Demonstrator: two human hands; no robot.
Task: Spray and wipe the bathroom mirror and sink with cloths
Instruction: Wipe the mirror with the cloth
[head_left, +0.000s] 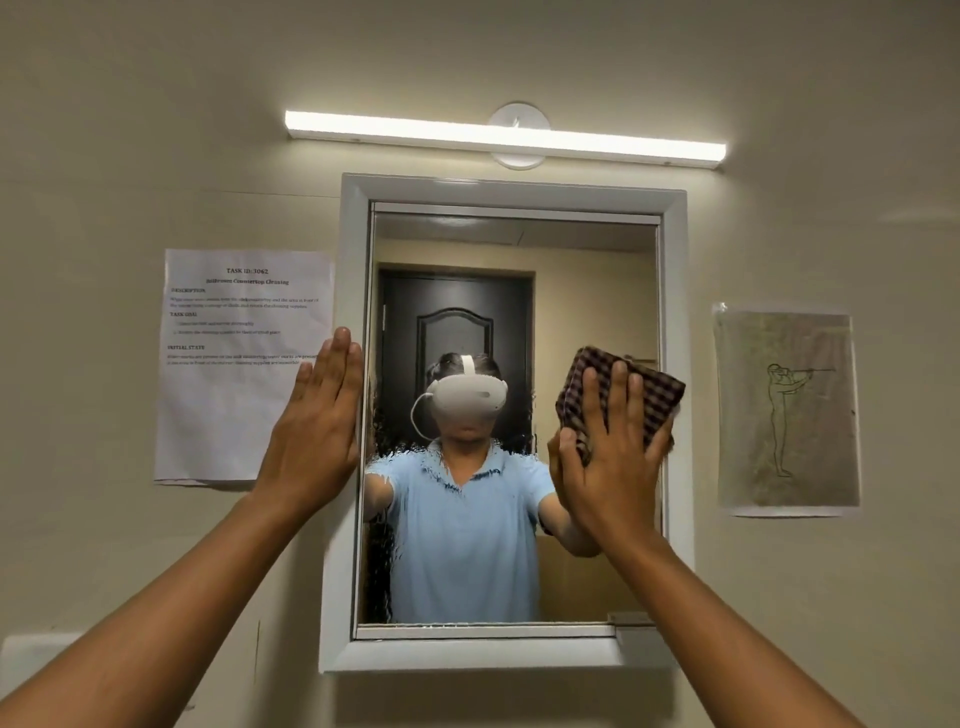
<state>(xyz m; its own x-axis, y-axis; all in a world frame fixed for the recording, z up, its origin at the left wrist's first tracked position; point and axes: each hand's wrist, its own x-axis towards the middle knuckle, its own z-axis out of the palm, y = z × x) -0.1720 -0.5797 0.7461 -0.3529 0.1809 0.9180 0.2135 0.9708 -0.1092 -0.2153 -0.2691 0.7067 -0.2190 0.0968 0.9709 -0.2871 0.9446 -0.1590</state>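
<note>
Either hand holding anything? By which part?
Right hand presses the checked cloth flat on the mirror, straight fingers over its lower-left; no grip. Left hand holds nothing, flat on the frame.

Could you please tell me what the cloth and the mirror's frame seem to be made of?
The cloth under the right hand looks like woven fabric, matte, with a dark checked pattern and soft folded edges. The mirror frame seems painted wood or plastic, pale and smooth with a faint sheen.

Head view: your worn camera faces the mirror (514, 322) square on, at 12 o'clock.
Nearness: close; it fills your view's middle.
</note>
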